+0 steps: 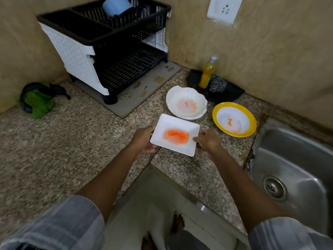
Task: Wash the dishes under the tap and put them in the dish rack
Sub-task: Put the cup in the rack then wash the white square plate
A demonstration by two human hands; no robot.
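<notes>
A white rectangular plate smeared with orange sauce is held just above the granite counter. My left hand grips its left edge and my right hand grips its right edge. Behind it sits a white scalloped bowl with orange residue, and to the right a yellow-rimmed plate with orange bits. The two-tier black and white dish rack stands at the back left, with a light blue cup in its top tier. The steel sink lies at the right; no tap is in view.
A yellow dish-soap bottle and a steel scrubber rest on a black tray by the wall. A green cloth lies at the left. A drying mat sits under the rack. A wall socket is above.
</notes>
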